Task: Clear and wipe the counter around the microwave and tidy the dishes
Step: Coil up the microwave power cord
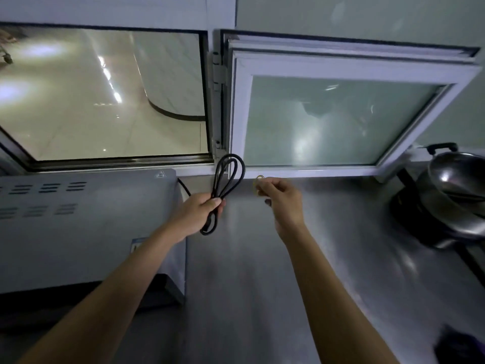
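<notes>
A grey microwave [78, 219] stands at the left on the steel counter [249, 271]. My left hand [199, 214] grips a black power cord [228, 177] folded into loops that stick up above my fist; one strand runs back behind the microwave. To its right, my right hand [282, 198] pinches a small yellowish ring-like item [258, 179] between fingertips, above the counter near the window sill. What the small item is cannot be told.
A white-framed window [336, 111] swings inward over the counter's back right. Stacked steel pots with a black handle [451, 195] sit at the right edge. A dark purple object [462, 348] lies at the lower right corner.
</notes>
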